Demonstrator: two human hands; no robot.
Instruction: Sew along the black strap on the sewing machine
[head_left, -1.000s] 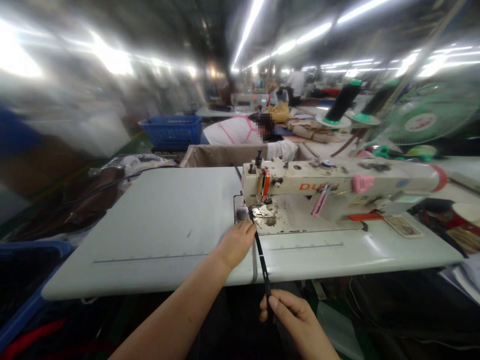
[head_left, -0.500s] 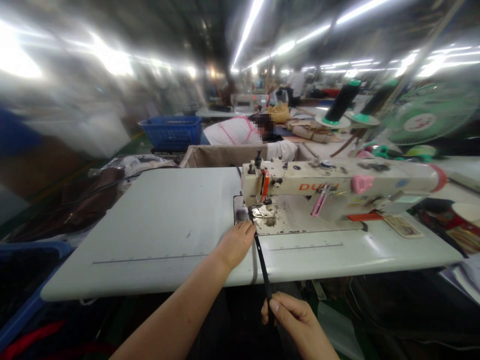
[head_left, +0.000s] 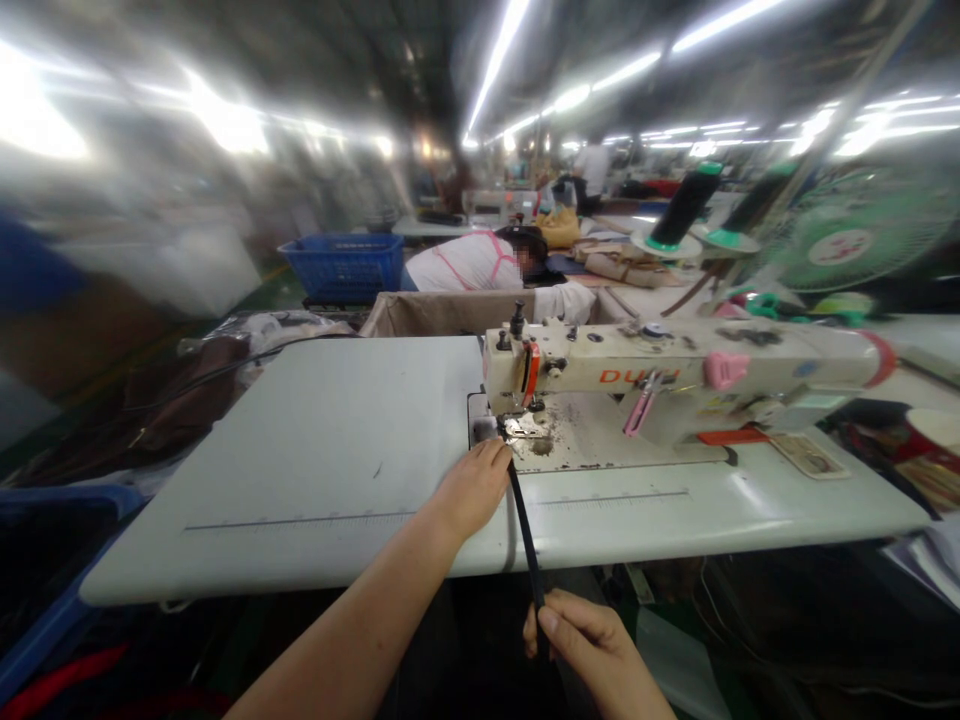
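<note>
A narrow black strip (head_left: 526,530) runs from the needle area of a white sewing machine (head_left: 675,365) down over the table's front edge. My left hand (head_left: 476,485) lies close in front of the presser foot, its fingers pressed together on the strip's upper part. Below the table edge, my right hand (head_left: 581,630) pinches the strip between thumb and fingers. Between the two hands the strip is fairly straight. The strip's lower end is lost against the dark background.
The white table (head_left: 322,440) spreads to the left. Behind it are a beige fabric-lined bin (head_left: 450,312), a blue basket (head_left: 345,268) and a bent-over person in white (head_left: 465,265). Black thread cones (head_left: 686,210) and a green fan (head_left: 847,235) stand at right.
The light mark that showed on the strip just below my left hand is no longer visible. Both hands hold nearly the same places. The person behind has shifted slightly.
</note>
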